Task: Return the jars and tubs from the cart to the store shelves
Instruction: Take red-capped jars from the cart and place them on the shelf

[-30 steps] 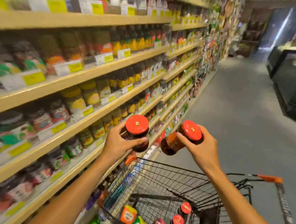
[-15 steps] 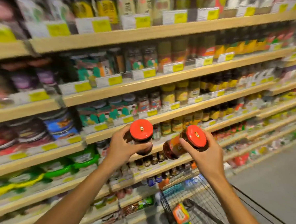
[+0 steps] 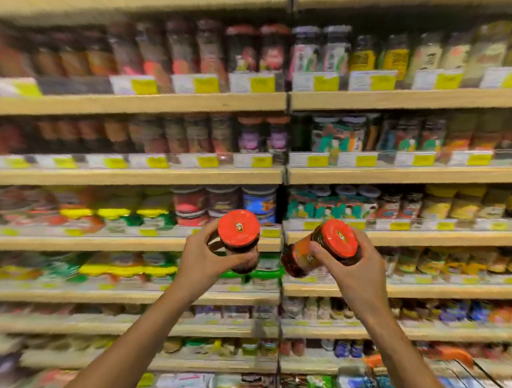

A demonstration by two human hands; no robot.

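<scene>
I am holding up two red-lidded jars side by side and apart before the blurred store shelves [image 3: 131, 175], my left hand [image 3: 203, 262] wrapping its fingers around the left jar [image 3: 237, 240], my right hand [image 3: 354, 273] gripping the tilted right jar [image 3: 323, 247], while what looks like the cart [image 3: 458, 382] is sitting at lower right.

Left hand [image 3: 204, 259]: wrapped around a dark jar [image 3: 237, 241] with a red lid, lid tipped toward the camera.
Right hand [image 3: 354, 276]: gripping a second red-lidded jar [image 3: 320, 249], tilted, base pointing left and down.
Jars: held near each other, not touching, in front of the shelves.
Shelves [image 3: 164, 100]: wooden, stacked rows of jars and tubs with yellow price tags, blurred.
Cart [image 3: 446, 382]: wire basket and orange handle at lower right, blurred.
</scene>
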